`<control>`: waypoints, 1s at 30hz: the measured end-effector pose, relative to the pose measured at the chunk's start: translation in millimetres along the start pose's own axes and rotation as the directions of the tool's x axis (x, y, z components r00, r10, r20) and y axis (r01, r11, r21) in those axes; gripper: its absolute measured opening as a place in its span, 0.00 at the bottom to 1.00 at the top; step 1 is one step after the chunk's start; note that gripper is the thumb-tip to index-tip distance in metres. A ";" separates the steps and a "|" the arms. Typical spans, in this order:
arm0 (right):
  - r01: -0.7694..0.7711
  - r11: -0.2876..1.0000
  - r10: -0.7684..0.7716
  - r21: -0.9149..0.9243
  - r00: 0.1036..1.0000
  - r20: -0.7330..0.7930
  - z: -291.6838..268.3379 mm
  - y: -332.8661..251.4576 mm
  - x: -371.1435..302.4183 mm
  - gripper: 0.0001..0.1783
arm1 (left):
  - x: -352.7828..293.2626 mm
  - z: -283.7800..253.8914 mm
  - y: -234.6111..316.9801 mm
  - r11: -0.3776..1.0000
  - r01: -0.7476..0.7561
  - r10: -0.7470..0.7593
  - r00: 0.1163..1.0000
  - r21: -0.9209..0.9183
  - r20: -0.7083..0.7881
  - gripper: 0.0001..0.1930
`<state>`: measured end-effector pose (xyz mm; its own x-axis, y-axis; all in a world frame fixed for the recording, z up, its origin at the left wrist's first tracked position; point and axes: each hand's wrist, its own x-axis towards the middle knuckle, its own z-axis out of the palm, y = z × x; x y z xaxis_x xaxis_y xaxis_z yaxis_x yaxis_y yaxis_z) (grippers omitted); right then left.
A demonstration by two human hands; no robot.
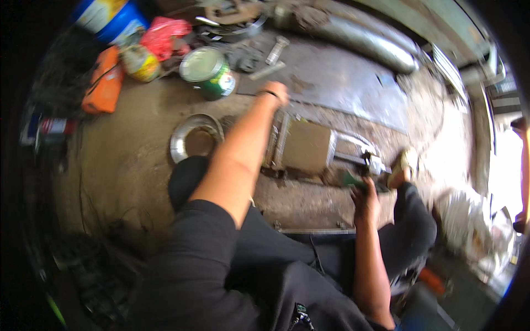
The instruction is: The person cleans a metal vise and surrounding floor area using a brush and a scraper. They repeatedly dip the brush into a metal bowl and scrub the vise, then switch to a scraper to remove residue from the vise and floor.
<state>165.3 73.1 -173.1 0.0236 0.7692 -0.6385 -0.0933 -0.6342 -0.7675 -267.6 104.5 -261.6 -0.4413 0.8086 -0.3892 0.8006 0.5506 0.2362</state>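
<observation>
Reaching forward, my left hand point(277, 92) is curled into a compact, blurred shape beside the near-left edge of a dark metal plate point(348, 83). Its fingers are turned away, so what they hold, if anything, is hidden. My right hand point(365, 199) is closed around a green-handled tool point(350, 179), whose far end is too blurred to name. Just beyond that tool lies a dusty rectangular metal block point(306, 144) with a bright ribbed edge. Attached or close to its right side is a silvery metal mechanism point(359, 157).
A green tin point(208, 74), an orange case point(103, 81), a red plastic bag point(164, 37) and a blue bucket point(113, 22) stand at the far left. Nearer is a round metal pan point(178, 142). A long metal cylinder point(364, 41) lies at the back; white sacking point(469, 226) is at right.
</observation>
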 end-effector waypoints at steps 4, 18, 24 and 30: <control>-0.004 0.993 0.031 -0.120 0.974 0.223 23.9 14.8 -0.8 0.22 | 29.1 12.6 -83.5 0.991 0.128 -0.128 0.992 0.048 0.014 0.23; -0.406 0.898 0.361 0.167 0.899 0.247 50.0 90.6 68.4 0.09 | 135.7 83.5 -142.7 0.882 0.440 -0.463 0.874 -0.168 -0.144 0.30; -0.480 0.875 0.462 0.070 0.869 0.176 61.7 88.1 77.2 0.09 | 131.6 88.5 -158.1 0.849 0.472 -0.527 0.795 -0.239 -0.300 0.27; -0.498 0.867 0.480 0.027 0.848 0.225 60.6 93.8 80.0 0.15 | 158.9 104.7 -198.7 0.886 0.371 -0.443 0.854 -0.278 -0.272 0.24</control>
<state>98.1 79.9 -292.7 -0.2486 0.3653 -0.8971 -0.1198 -0.9307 -0.3457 -454.4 101.9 -463.6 -0.8417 0.5036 -0.1946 0.4335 0.8453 0.3125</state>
